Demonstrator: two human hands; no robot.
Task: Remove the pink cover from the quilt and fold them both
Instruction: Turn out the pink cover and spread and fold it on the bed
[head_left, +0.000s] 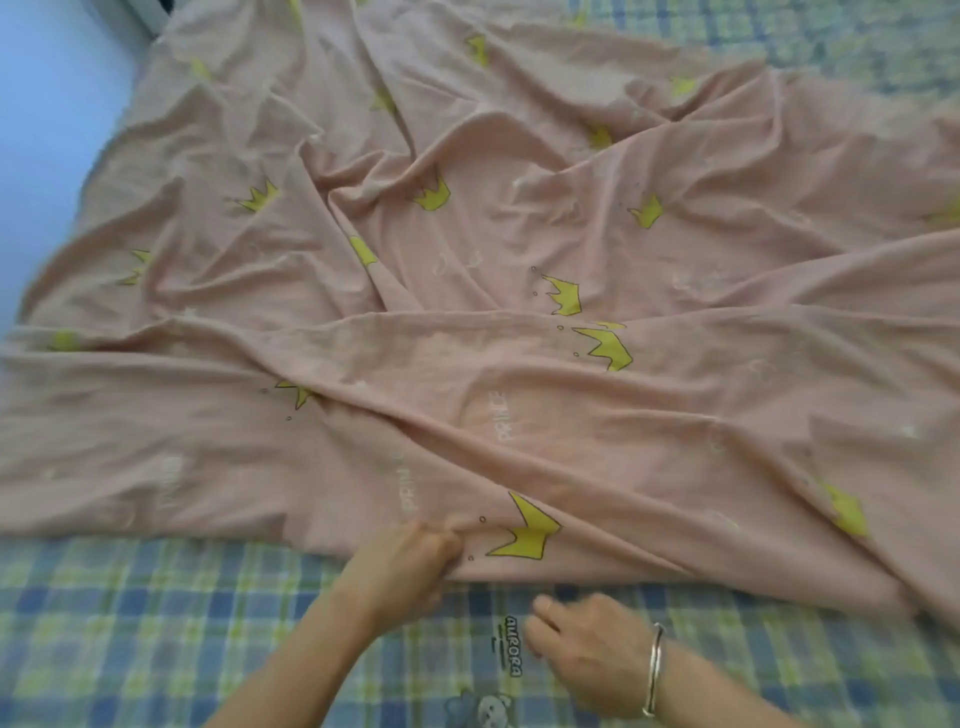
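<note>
Pink fabric fills the bed: the pink cover (519, 260) lies spread and heavily rumpled across the checked sheet (156, 623). It reaches from the bed's left edge, where a pale blue surface (52, 156) shows beside it, right out past the right side of the view. It's dotted all over with yellow crowns (527, 530), and white "PRINCE" lettering (501, 415) runs sideways near the middle. Long ridges and folds cross it from left to right, with a tangle of creases bunched toward the far middle.

Along the bed's near edge a band of the blue, green and white sheet lies bare, and more of it shows at the far right corner.

Down at the cover's near hem, the left hand (410, 561) has its fingers curled tight into the cloth. A pinch of pink is bunched in the fist just left of a big crown, and the forearm comes in from the bottom of the view.

The right hand (587, 654) sits near it on the bare sheet, close to the hem but apart from it. The back of the hand is up and the fingers are loosely bent, holding nothing that I can see, though they're blurred. A silver bangle (654, 670) rings that wrist.

Between the two hands the sheet carries an "AURORA" print (506, 647), and a little cartoon bear (478, 709) peeks out just below it.
</note>
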